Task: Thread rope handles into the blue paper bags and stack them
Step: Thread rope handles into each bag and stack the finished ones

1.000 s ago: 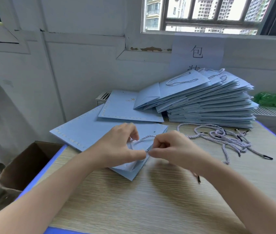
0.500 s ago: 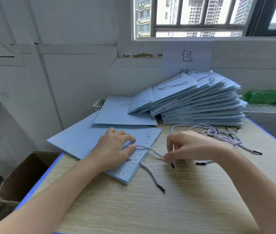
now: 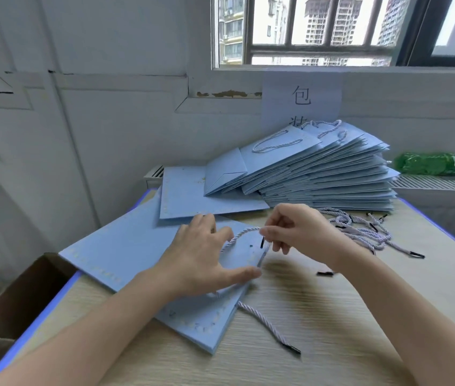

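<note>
Left hand (image 3: 204, 257) spread flat on a blue paper bag (image 3: 126, 254), fingers straight, pressing it to the wooden table (image 3: 332, 330). Right hand (image 3: 298, 232) just beside it, pinching a twisted rope handle (image 3: 241, 235) near its black tip above the bag's corner. Beyond the right hand, loose ropes (image 3: 360, 229) and a leaning stack of finished bags (image 3: 318, 174); beyond the left, another flat bag (image 3: 190, 196)

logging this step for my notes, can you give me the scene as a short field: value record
left hand: flat on the blue bag, fingers spread, pressing it to the table
right hand: pinches the rope handle near its black tip, above the bag's edge
rope's other end: trails from under the bag onto the table
finished stack: behind, handles fitted on the top bags
loose ropes: pile right of the hands
green bottle: on the ledge, far right
</note>
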`<state>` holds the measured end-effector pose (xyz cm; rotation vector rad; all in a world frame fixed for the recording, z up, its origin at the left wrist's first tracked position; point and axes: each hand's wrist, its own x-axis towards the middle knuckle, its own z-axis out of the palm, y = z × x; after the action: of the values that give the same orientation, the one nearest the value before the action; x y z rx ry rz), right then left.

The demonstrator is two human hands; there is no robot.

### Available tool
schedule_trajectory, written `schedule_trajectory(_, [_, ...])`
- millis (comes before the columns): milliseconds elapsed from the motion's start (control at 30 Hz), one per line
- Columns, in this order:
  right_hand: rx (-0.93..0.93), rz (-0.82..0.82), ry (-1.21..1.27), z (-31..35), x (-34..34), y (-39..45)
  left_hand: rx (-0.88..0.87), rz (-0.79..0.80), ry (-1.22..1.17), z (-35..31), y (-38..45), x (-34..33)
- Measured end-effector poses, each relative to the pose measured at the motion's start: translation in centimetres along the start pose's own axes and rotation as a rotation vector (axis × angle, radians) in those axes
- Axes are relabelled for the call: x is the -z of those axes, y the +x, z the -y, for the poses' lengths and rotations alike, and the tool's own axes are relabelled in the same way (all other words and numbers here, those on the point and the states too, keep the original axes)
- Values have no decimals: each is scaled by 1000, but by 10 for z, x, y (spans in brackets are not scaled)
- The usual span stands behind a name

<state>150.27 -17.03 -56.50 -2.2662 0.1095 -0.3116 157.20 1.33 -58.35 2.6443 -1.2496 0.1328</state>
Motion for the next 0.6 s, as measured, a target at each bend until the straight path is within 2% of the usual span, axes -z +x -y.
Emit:
schedule_trajectory(133, [-10,13,20,-4,-7,2,-8,84,-110,1,0,-4])
schedule_trajectory(300, [49,-47,-91,-4,-17,3,-60,85,-20,-2,0,-4])
schedule_trajectory(600, [135,-126,-212,-4,-32,6,-34,109,-23,-6,-1,-1])
